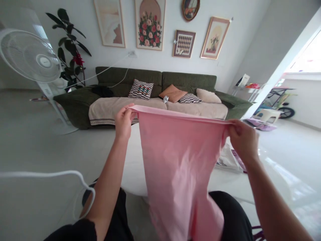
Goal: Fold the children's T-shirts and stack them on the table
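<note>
A pink cloth [175, 160] hangs stretched between my two hands, with a folded band along its top edge. My left hand [124, 120] pinches the top left corner, and my right hand [243, 139] grips the top right corner. Below, the cloth narrows and falls in loose folds past the edge of a white table [132, 164] toward my knees. Its lower end runs out of the picture, so I cannot tell what kind of item it is. Near my right hand, a white plastic packet [228, 159] with purple parts lies on the table, partly hidden.
Beyond the table stands a green sofa [107, 78] with several cushions. A white fan [45, 63] is at the left, beside a leafy plant [70, 43]. A white cable [50, 174] loops past my left forearm. A white stool [268, 114] stands at the right.
</note>
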The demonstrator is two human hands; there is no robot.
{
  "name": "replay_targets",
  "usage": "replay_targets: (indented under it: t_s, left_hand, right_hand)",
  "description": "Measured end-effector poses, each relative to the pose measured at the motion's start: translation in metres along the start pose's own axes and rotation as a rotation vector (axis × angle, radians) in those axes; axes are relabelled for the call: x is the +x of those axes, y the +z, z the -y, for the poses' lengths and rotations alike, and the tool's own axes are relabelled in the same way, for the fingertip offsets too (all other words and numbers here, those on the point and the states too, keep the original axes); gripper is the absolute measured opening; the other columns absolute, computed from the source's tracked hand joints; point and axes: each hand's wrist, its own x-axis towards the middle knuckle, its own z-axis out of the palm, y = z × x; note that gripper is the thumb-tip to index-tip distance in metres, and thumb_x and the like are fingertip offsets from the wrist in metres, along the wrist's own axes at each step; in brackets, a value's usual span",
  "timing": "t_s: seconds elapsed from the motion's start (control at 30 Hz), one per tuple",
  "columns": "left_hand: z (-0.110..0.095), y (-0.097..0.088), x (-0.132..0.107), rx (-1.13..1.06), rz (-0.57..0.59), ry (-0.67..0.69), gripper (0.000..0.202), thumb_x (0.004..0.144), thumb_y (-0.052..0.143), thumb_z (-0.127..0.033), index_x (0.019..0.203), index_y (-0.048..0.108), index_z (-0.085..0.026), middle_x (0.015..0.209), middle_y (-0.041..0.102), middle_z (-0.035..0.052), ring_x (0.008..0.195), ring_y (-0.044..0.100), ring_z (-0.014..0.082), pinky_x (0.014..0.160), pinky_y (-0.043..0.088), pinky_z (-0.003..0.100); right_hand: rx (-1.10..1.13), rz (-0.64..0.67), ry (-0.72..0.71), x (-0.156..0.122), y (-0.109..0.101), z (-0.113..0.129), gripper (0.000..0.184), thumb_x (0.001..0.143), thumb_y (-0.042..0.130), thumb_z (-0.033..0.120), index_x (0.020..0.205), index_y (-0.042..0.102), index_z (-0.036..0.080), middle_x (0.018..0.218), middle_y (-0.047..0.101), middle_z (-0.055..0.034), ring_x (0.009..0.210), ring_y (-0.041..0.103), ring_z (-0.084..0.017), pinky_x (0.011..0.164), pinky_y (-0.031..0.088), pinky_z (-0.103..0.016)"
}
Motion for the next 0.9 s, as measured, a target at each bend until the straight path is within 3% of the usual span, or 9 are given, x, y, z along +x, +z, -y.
replay_targets:
  t_s: [0.13, 0.23, 0.4, 0.5, 0.57, 0.63, 0.73, 0.83, 0.9]
  left_hand:
    - [-0.029, 0.006, -0.003, 0.04, -0.096, 0.373, 0.028, 0.078, 0.05, -0.029, 0.104, 0.057, -0.021, 0.106, 0.06, 0.0029, 0.096, 0.058, 0.0129, 0.085, 0.045, 0.026]
    - [-0.032, -0.009, -0.024, 0.08, -0.133, 0.392, 0.025, 0.078, 0.05, -0.03, 0.1, 0.059, -0.02, 0.104, 0.06, 0.0027, 0.094, 0.057, 0.0139, 0.082, 0.047, 0.026]
    - [0.037, -0.075, -0.099, 0.523, -0.123, 0.041, 0.026, 0.078, 0.047, -0.033, 0.091, 0.061, -0.016, 0.091, 0.063, 0.0041, 0.075, 0.059, 0.014, 0.067, 0.049, 0.023]
    - [0.084, -0.129, -0.155, 0.859, 0.039, -0.213, 0.027, 0.078, 0.043, -0.034, 0.087, 0.063, -0.017, 0.078, 0.064, 0.0033, 0.061, 0.058, 0.0145, 0.061, 0.049, 0.025]
    - [0.104, -0.16, -0.184, 1.033, 0.189, -0.22, 0.027, 0.077, 0.041, -0.027, 0.082, 0.065, -0.018, 0.08, 0.065, 0.0052, 0.068, 0.06, 0.0171, 0.07, 0.049, 0.029]
    - [0.112, -0.176, -0.199, 1.199, 0.315, -0.153, 0.027, 0.073, 0.043, -0.023, 0.083, 0.067, -0.018, 0.091, 0.063, 0.0094, 0.08, 0.059, 0.0218, 0.078, 0.047, 0.036]
    - [0.112, -0.16, -0.196, 1.356, 0.41, -0.015, 0.031, 0.076, 0.045, -0.027, 0.095, 0.066, -0.016, 0.112, 0.055, 0.0142, 0.101, 0.052, 0.0274, 0.088, 0.041, 0.043]
    - [0.121, -0.11, -0.175, 1.332, 0.561, 0.064, 0.037, 0.084, 0.037, -0.03, 0.111, 0.059, -0.016, 0.122, 0.049, 0.0126, 0.116, 0.041, 0.0235, 0.098, 0.034, 0.039]
    - [0.139, -0.079, -0.163, 1.337, 0.683, 0.043, 0.041, 0.087, 0.034, -0.031, 0.123, 0.049, -0.019, 0.133, 0.04, 0.01, 0.126, 0.03, 0.0229, 0.101, 0.028, 0.041]
  right_hand:
    - [0.225, -0.322, -0.036, 0.011, 0.009, 0.016, 0.031, 0.083, 0.034, 0.022, 0.104, 0.057, 0.018, 0.081, 0.059, -0.0045, 0.066, 0.06, -0.015, 0.055, 0.049, -0.031]
    - [0.201, -0.299, 0.012, -0.022, 0.012, 0.004, 0.031, 0.084, 0.038, 0.022, 0.105, 0.059, 0.017, 0.091, 0.062, -0.0054, 0.07, 0.062, -0.015, 0.061, 0.051, -0.03]
    - [0.039, 0.17, 0.058, -0.142, 0.042, -0.069, 0.03, 0.083, 0.039, 0.026, 0.103, 0.06, 0.019, 0.108, 0.061, -0.0075, 0.099, 0.057, -0.021, 0.072, 0.05, -0.032]
    - [-0.021, 0.553, 0.006, -0.211, 0.05, -0.113, 0.031, 0.084, 0.037, 0.027, 0.097, 0.064, 0.021, 0.111, 0.06, -0.0082, 0.105, 0.054, -0.021, 0.086, 0.046, -0.036]
    - [-0.088, 0.769, -0.041, -0.236, 0.048, -0.131, 0.029, 0.082, 0.042, 0.031, 0.095, 0.066, 0.024, 0.113, 0.06, -0.0073, 0.113, 0.048, -0.024, 0.09, 0.043, -0.039]
    - [-0.151, 0.882, -0.073, -0.242, 0.045, -0.135, 0.029, 0.078, 0.049, 0.039, 0.097, 0.067, 0.026, 0.118, 0.057, -0.0068, 0.121, 0.04, -0.028, 0.093, 0.04, -0.043]
    - [-0.177, 0.918, -0.073, -0.223, 0.053, -0.118, 0.036, 0.079, 0.047, 0.046, 0.102, 0.065, 0.025, 0.125, 0.052, -0.0078, 0.123, 0.036, -0.028, 0.097, 0.037, -0.043]
    - [-0.153, 0.934, -0.084, -0.204, 0.085, -0.087, 0.042, 0.087, 0.033, 0.043, 0.111, 0.06, 0.022, 0.13, 0.046, -0.0092, 0.122, 0.04, -0.022, 0.1, 0.034, -0.037]
    - [-0.195, 0.944, -0.089, -0.203, 0.113, -0.071, 0.046, 0.088, 0.031, 0.042, 0.125, 0.048, 0.021, 0.138, 0.036, -0.009, 0.127, 0.03, -0.022, 0.101, 0.03, -0.04]
